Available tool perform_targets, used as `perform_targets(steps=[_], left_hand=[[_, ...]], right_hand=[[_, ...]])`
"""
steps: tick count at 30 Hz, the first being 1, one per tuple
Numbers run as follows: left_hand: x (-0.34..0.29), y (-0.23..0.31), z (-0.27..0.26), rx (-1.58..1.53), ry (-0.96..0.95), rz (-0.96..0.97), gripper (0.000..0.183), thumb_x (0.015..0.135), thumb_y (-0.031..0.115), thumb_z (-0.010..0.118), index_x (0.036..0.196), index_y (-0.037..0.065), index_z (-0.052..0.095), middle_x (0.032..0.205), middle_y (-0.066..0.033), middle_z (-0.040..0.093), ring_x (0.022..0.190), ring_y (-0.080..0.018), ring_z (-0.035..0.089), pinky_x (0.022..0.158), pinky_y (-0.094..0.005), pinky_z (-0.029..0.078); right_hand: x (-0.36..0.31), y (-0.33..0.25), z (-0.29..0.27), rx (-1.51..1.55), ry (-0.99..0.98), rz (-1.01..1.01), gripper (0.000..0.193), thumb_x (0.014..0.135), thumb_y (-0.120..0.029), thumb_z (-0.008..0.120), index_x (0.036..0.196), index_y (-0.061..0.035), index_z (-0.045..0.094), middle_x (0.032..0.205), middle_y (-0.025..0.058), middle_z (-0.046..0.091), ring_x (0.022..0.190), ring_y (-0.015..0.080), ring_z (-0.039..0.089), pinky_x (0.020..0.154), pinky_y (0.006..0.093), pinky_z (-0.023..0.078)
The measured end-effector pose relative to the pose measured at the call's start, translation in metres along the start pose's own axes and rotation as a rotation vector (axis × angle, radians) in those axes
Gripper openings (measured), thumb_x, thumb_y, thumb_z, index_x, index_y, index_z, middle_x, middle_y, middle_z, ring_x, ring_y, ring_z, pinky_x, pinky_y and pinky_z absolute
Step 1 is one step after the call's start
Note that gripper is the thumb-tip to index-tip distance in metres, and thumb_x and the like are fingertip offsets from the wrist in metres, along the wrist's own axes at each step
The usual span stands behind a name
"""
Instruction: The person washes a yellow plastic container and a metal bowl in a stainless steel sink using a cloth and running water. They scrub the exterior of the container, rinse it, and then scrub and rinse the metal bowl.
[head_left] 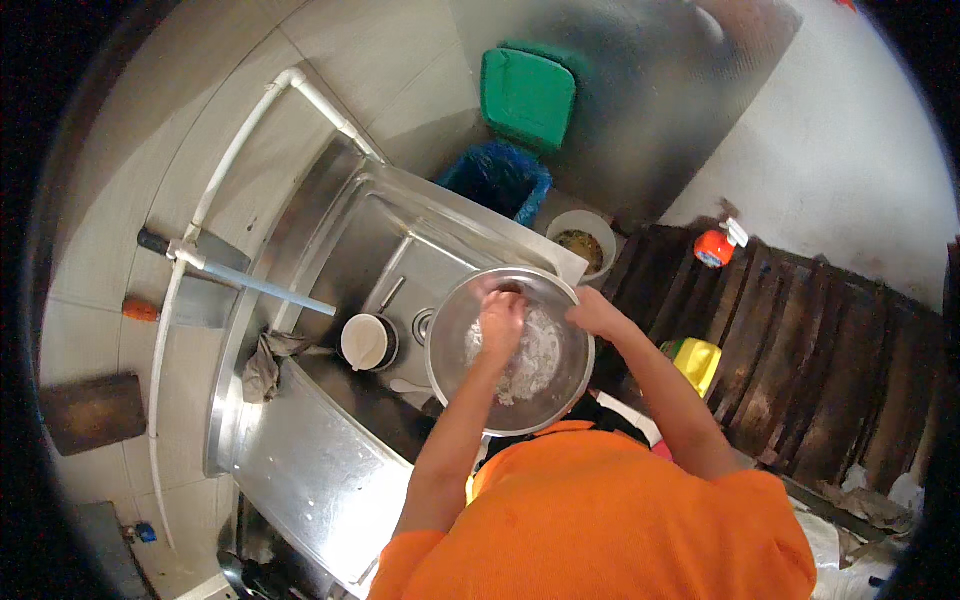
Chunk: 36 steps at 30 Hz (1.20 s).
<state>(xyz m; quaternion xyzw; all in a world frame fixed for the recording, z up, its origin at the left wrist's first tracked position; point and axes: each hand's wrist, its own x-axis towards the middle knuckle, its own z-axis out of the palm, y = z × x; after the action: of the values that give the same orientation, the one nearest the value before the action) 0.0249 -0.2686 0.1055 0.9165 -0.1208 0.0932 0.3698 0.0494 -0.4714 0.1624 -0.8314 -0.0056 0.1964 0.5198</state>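
A large round steel bowl (455,350) is held over the steel sink (390,230), with white grains and cloudy water inside it. My left hand (500,318) is down inside the bowl, fingers curled into the white grains. On the bowl's right rim rests my right hand (596,312), gripping the edge. Both forearms reach up from my orange shirt at the bottom of the view.
A white-lidded pot (366,342) and a spoon (408,385) lie in the sink. A grey rag (262,368) hangs on the sink edge. White pipes (240,140) run along the tiled wall. A blue bin (497,178), green lid (527,95), white bucket (582,240) and dark wooden planks (800,350) stand beyond.
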Motion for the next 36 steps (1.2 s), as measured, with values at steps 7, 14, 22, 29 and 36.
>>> perform_targets(steps=[7, 14, 22, 29, 36], left_hand=[[0.0, 0.032, 0.003, -0.133, -0.563, 0.135, 0.014, 0.084, 0.014, 0.055, 0.078, 0.006, 0.065, 0.084, -0.0209, 0.062, 0.085, -0.0373, 0.061, 0.075, -0.0448, 0.049], [0.01, 0.047, -0.002, -0.001, -0.543, 0.188, 0.003, 0.073, 0.006, 0.061, 0.074, 0.005, 0.063, 0.078, -0.0167, 0.06, 0.079, -0.0339, 0.06, 0.07, -0.0424, 0.048], [0.015, 0.049, 0.005, -0.132, -0.284, 0.004, 0.01, 0.078, 0.008, 0.06, 0.087, 0.004, 0.064, 0.088, -0.0176, 0.061, 0.083, -0.0382, 0.058, 0.076, -0.0429, 0.047], [-0.004, 0.044, -0.01, -0.104, -0.844, 0.386, 0.006, 0.077, 0.007, 0.059, 0.078, 0.004, 0.063, 0.083, -0.0176, 0.061, 0.083, -0.0369, 0.058, 0.075, -0.0459, 0.047], [-0.014, 0.038, -0.004, 0.21, -0.663, 0.277, 0.007, 0.08, 0.007, 0.057, 0.081, 0.006, 0.063, 0.09, -0.0193, 0.059, 0.086, -0.0369, 0.058, 0.073, -0.0492, 0.048]], right_hand=[[0.003, 0.01, -0.006, 0.048, -0.053, 0.044, 0.029, 0.072, -0.009, 0.056, 0.098, 0.0003, 0.064, 0.076, 0.016, 0.064, 0.069, 0.0271, 0.062, 0.067, 0.0397, 0.05], [0.014, 0.022, -0.011, -0.104, -0.013, -0.052, 0.034, 0.073, -0.014, 0.057, 0.104, -0.006, 0.067, 0.09, 0.0233, 0.066, 0.087, 0.0374, 0.065, 0.08, 0.0437, 0.05], [0.017, 0.023, -0.016, -0.121, -0.102, 0.026, 0.036, 0.072, -0.013, 0.055, 0.106, -0.0087, 0.068, 0.096, 0.0225, 0.067, 0.091, 0.0395, 0.063, 0.081, 0.0442, 0.05], [0.018, 0.015, -0.024, -0.208, -0.103, 0.009, 0.035, 0.071, -0.013, 0.056, 0.104, -0.0094, 0.069, 0.097, 0.0219, 0.067, 0.09, 0.0387, 0.064, 0.081, 0.044, 0.05], [0.011, 0.01, -0.02, -0.174, -0.101, 0.059, 0.032, 0.071, -0.014, 0.055, 0.099, -0.0049, 0.068, 0.094, 0.024, 0.066, 0.09, 0.0386, 0.064, 0.082, 0.0449, 0.05]])
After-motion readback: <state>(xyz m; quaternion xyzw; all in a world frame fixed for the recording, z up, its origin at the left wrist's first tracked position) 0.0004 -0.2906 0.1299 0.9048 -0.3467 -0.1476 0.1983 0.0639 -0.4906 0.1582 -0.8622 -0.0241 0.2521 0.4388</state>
